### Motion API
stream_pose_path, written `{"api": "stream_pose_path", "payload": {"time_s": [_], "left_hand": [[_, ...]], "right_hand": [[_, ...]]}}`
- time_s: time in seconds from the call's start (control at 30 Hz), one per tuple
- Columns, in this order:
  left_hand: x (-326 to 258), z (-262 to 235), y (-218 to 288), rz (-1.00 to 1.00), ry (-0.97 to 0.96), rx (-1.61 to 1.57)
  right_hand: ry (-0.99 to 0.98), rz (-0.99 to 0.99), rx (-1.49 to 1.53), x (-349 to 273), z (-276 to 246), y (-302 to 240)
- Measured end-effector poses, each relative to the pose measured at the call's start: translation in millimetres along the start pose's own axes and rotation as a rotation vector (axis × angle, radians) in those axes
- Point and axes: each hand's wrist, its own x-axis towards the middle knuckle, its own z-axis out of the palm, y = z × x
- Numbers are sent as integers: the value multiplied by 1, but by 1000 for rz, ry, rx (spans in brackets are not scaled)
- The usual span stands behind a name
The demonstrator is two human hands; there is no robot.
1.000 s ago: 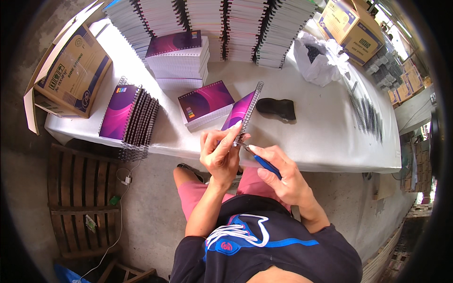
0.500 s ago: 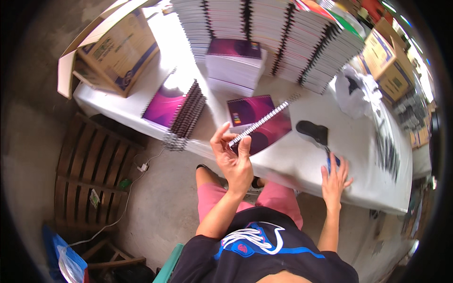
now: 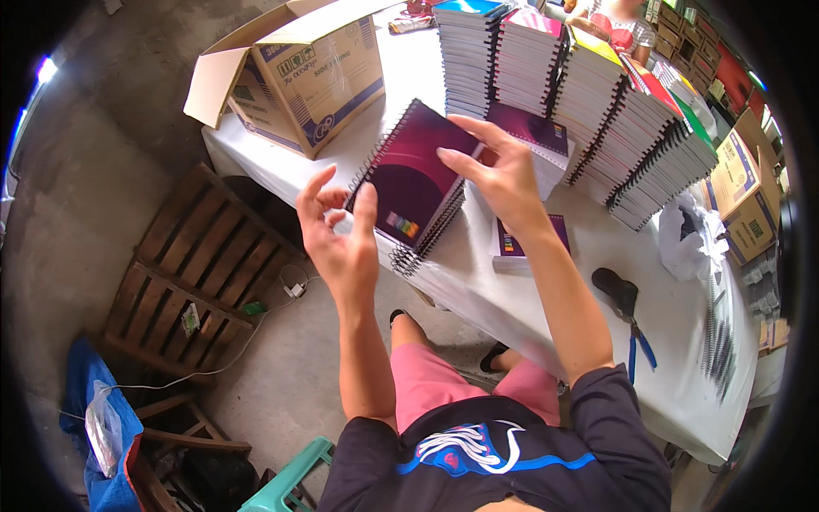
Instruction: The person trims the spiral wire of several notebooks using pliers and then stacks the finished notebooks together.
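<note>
Bracketing a purple notebook point(image 3: 418, 171) with both hands, over the coil-bound stack point(image 3: 444, 224) at the table's point(image 3: 674, 388) near-left edge. Left hand point(image 3: 341, 243) on the coil side, thumb and fingers parted; right hand point(image 3: 508, 183) at the opposite upper edge, thumb over the cover. Can't tell if either is actually gripping or has let go. Blue-handled pliers point(image 3: 632, 354) lie off to the right, just beside a black object point(image 3: 617, 292).

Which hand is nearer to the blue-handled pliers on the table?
Right. The right hand is up and left of the blue-handled pliers in the picture, at the right edge of the purple notebook; the left hand is farther left, by that notebook's left edge.
</note>
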Motion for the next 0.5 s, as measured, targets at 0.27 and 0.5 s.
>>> {"api": "stream_pose_path", "payload": {"time_s": [0.27, 0.5], "left_hand": [[6, 6, -78, -172, -119, 105], [6, 24, -82, -103, -125, -7]], "right_hand": [[-41, 32, -657, 0, 36, 57], [-18, -122, -466, -13, 32, 57]]}}
